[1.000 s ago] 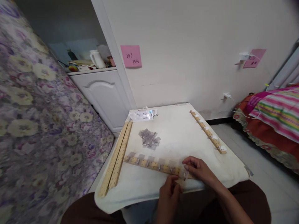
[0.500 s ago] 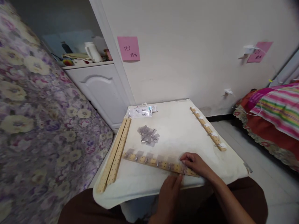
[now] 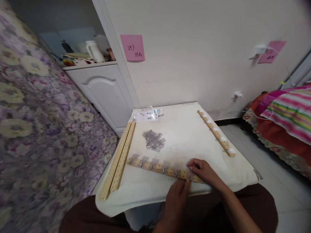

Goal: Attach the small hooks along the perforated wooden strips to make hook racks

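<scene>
A wooden strip with rows of holes (image 3: 157,168) lies across the near part of the white table (image 3: 194,139), with several clear hooks fixed along it. My right hand (image 3: 204,171) rests on the strip's right end, fingers curled and pinching at a small clear hook (image 3: 190,177). My left hand (image 3: 176,200) comes up from below, its fingertips pressed against the strip's near edge beside that hook. A loose pile of clear hooks (image 3: 153,143) sits behind the strip.
Two more perforated strips (image 3: 118,161) lie along the table's left edge, and another with white pieces (image 3: 216,132) lies at the right. A plastic packet (image 3: 145,115) is at the back. A floral mattress (image 3: 36,129) stands left, striped bedding (image 3: 286,113) right.
My left hand has risen from below the table edge to touch the strip. My right hand has stayed on the strip's right end. The view has tilted slightly.
</scene>
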